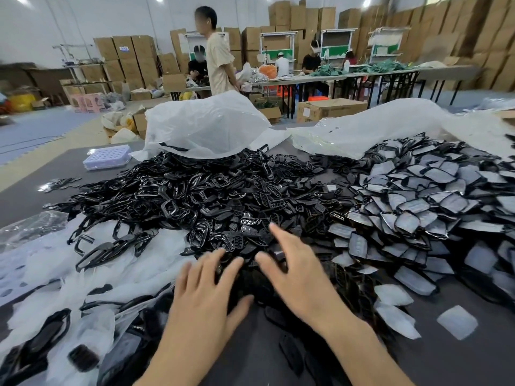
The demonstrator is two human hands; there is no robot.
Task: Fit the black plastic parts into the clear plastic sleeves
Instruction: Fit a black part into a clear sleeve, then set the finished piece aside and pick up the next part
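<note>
Clear sleeves: too many to count; a loose filmy drift on the near left of the black heap, with a few black frames lying on it.
Lilac tray: 1, perforated, beyond the heap's far left edge and just apart from it.
Left bag: 1 white plastic bag at the heap's far side, its open edge lying on the parts.
Black heap: 1 mound of black plastic parts, far too many to count. Open frames are mostly on its left and button-hole pads mostly on its right.
Left hand: 1, over the heap's near edge, fingers spread and straight, thumb out, gripping nothing. The parts lie under and just ahead of the fingertips. Blur hides whether they touch.
Right hand: 1, just right of the left hand at the same near edge, fingers splayed apart, nothing held. Black parts lie directly beneath it.
Right bag: 1 white plastic bag, beyond the heap's far right.
Sleeved pile: 1 mound of parts already in sleeves, uncountable, touching the heap's right side.
Single sleeves: at least 3, flat on the dark table, near right of the heap.
People: 1 standing and at least 3 seated, well beyond the heap.
</note>
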